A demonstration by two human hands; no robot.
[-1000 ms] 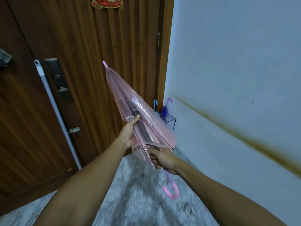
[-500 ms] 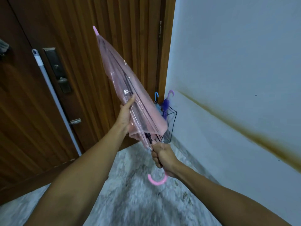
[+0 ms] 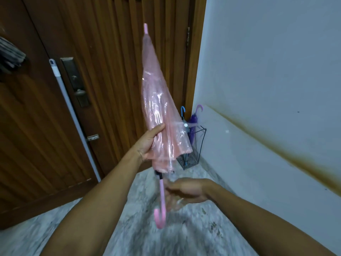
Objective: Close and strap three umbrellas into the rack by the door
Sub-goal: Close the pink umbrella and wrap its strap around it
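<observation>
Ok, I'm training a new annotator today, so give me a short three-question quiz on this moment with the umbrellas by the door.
1. True or false: the pink umbrella already stands in the wire rack.
2. Which hand grips the pink umbrella's canopy? A) left hand B) right hand
3. What colours are the two umbrella handles above the rack?

Key: 1 false. 2 A; the right hand is blurred beside the shaft. 3 blue handle and pink handle.

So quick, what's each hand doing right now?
Left hand: holds the pink umbrella by its folded canopy.
Right hand: blurred beside the handle; grip cannot be told.
</observation>
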